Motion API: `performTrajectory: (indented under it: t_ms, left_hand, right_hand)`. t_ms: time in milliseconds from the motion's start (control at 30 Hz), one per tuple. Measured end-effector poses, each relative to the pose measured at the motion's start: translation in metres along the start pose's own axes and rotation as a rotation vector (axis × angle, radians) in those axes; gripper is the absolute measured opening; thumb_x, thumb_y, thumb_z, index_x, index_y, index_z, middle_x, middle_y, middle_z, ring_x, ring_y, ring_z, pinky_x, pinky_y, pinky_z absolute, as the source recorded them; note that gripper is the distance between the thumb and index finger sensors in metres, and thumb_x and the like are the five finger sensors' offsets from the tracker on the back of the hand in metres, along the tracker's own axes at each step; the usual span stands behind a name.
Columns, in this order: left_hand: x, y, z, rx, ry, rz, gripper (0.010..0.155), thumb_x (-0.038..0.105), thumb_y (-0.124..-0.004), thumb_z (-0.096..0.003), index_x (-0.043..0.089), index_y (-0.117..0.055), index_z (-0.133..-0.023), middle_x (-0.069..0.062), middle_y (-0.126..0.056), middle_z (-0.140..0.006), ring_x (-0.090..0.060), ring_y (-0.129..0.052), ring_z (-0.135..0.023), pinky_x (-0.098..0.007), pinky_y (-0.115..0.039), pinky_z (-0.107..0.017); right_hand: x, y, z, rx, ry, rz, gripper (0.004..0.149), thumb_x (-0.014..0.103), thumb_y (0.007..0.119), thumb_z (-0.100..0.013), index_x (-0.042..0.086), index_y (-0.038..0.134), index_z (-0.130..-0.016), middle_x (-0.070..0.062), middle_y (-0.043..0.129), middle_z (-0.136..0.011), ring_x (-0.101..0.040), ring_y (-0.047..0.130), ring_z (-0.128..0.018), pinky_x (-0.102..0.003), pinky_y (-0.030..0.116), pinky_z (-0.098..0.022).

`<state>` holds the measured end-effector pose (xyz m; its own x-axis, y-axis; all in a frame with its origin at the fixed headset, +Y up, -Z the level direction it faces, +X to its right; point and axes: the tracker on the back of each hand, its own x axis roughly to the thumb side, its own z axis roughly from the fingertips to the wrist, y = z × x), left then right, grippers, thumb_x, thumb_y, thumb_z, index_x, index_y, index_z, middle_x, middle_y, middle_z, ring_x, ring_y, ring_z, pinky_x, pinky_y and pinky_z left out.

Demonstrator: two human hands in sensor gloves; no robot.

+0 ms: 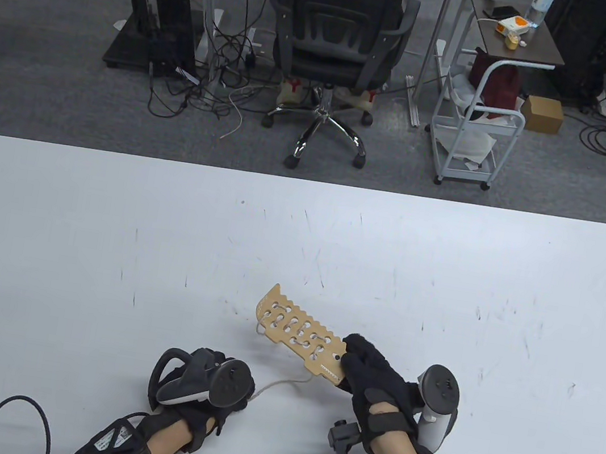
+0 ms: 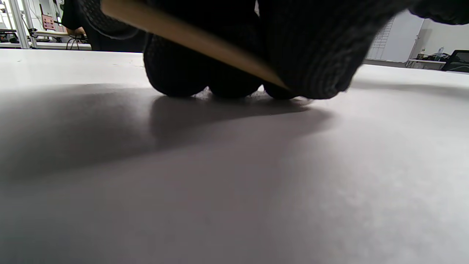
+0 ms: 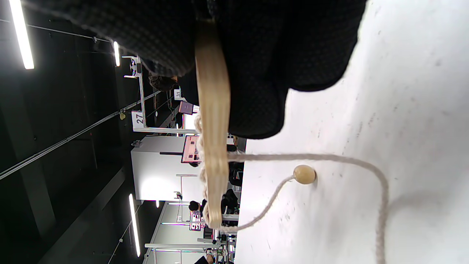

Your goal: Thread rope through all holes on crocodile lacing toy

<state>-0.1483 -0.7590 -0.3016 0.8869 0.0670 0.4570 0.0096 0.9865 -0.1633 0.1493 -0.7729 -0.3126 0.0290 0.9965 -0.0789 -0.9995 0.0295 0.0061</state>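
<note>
The wooden crocodile lacing board (image 1: 297, 334) is tilted up off the white table (image 1: 105, 241). My right hand (image 1: 351, 362) grips its near end. In the right wrist view the board (image 3: 213, 146) shows edge-on between my fingers (image 3: 256, 91), with rope laced through several holes. The rope's bead end (image 3: 304, 174) lies on the table. The cream rope (image 1: 278, 384) trails from the board to my left hand (image 1: 240, 396), which sits low on the table. There, gloved fingertips (image 2: 311, 73) pinch a thin wooden lacing needle (image 2: 205, 44); the tracker hides them from above.
A black cable loop (image 1: 19, 423) lies at the table's near left corner. Beyond the far edge stand an office chair (image 1: 332, 42) and a white cart (image 1: 477, 128). The table surface around the board is bare and scuffed.
</note>
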Motion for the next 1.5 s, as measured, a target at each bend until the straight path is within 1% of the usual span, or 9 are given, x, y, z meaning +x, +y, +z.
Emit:
performTrajectory:
  t_ms: [333,500,633,833,1000,1167,1233,1367,1500]
  left_hand:
    - [0.003,0.0,0.0,-0.002,0.006,-0.03,0.042,0.043,-0.092,-0.0366,0.036,-0.09,-0.078,0.004,-0.09,-0.083,-0.025,-0.09,-0.075,-0.054,-0.06,-0.072]
    - [-0.003,0.004,0.001,0.025,0.017,0.011,0.047,0.046,-0.092,-0.037,0.036,-0.089,-0.083,0.002,-0.09,-0.086,-0.026,-0.089,-0.076,-0.054,-0.061,-0.072]
    - [-0.009,0.012,0.005,0.066,0.038,0.064,0.053,0.048,-0.092,-0.0368,0.037,-0.085,-0.089,0.001,-0.085,-0.093,-0.027,-0.086,-0.081,-0.054,-0.059,-0.073]
    - [-0.025,0.03,0.015,0.184,0.091,0.143,0.06,0.053,-0.087,-0.0387,0.039,-0.077,-0.096,-0.001,-0.074,-0.104,-0.031,-0.075,-0.094,-0.057,-0.05,-0.077]
    - [-0.047,0.044,0.027,0.303,0.164,0.22,0.065,0.057,-0.08,-0.0414,0.041,-0.066,-0.103,-0.002,-0.059,-0.113,-0.035,-0.062,-0.103,-0.06,-0.042,-0.079]
    - [-0.065,0.052,0.037,0.367,0.227,0.246,0.068,0.059,-0.077,-0.0423,0.045,-0.059,-0.106,0.002,-0.05,-0.118,-0.04,-0.046,-0.111,-0.064,-0.031,-0.079]
    - [-0.074,0.054,0.039,0.375,0.255,0.256,0.069,0.06,-0.077,-0.0421,0.048,-0.056,-0.107,0.004,-0.046,-0.12,-0.041,-0.038,-0.113,-0.065,-0.026,-0.079]
    - [-0.084,0.053,0.041,0.345,0.295,0.256,0.075,0.064,-0.075,-0.0413,0.053,-0.044,-0.109,0.007,-0.025,-0.123,-0.04,-0.018,-0.114,-0.066,-0.015,-0.077]
    - [-0.093,0.051,0.042,0.32,0.319,0.259,0.077,0.067,-0.073,-0.0407,0.054,-0.04,-0.109,0.009,-0.019,-0.122,-0.039,-0.01,-0.113,-0.066,-0.011,-0.076]
  right_hand:
    - [0.0,0.0,0.0,0.001,0.0,0.007,0.056,0.026,0.082,-0.047,0.0,0.064,-0.094,-0.02,0.088,-0.081,-0.027,0.105,-0.059,-0.041,0.084,-0.046]
    - [0.0,0.0,0.0,-0.001,-0.002,0.011,0.057,0.026,0.082,-0.047,0.0,0.064,-0.094,-0.02,0.089,-0.081,-0.027,0.105,-0.059,-0.04,0.084,-0.046]
    - [0.0,-0.001,0.0,-0.002,-0.003,0.012,0.056,0.026,0.082,-0.047,0.0,0.064,-0.094,-0.019,0.088,-0.081,-0.027,0.105,-0.059,-0.04,0.084,-0.047]
    - [0.001,-0.001,0.0,-0.005,-0.001,0.013,0.056,0.026,0.082,-0.047,0.001,0.064,-0.095,-0.019,0.088,-0.082,-0.027,0.105,-0.059,-0.041,0.083,-0.047]
    - [0.0,-0.002,0.0,-0.008,0.001,0.014,0.057,0.026,0.082,-0.047,0.001,0.064,-0.095,-0.019,0.088,-0.082,-0.027,0.105,-0.059,-0.041,0.083,-0.047]
    - [0.0,-0.003,0.0,-0.01,0.002,0.022,0.057,0.026,0.082,-0.047,0.001,0.064,-0.095,-0.02,0.088,-0.082,-0.027,0.105,-0.059,-0.041,0.083,-0.047]
    - [0.0,-0.003,0.0,-0.01,0.002,0.027,0.056,0.026,0.082,-0.047,0.001,0.064,-0.095,-0.02,0.088,-0.082,-0.027,0.105,-0.059,-0.041,0.083,-0.047]
    - [0.0,-0.004,0.0,-0.013,0.004,0.031,0.056,0.026,0.082,-0.047,0.001,0.064,-0.094,-0.02,0.088,-0.081,-0.027,0.105,-0.059,-0.041,0.083,-0.046]
    - [0.0,-0.004,0.001,-0.014,0.005,0.032,0.057,0.026,0.082,-0.047,0.0,0.064,-0.094,-0.019,0.089,-0.081,-0.027,0.105,-0.059,-0.041,0.083,-0.046]
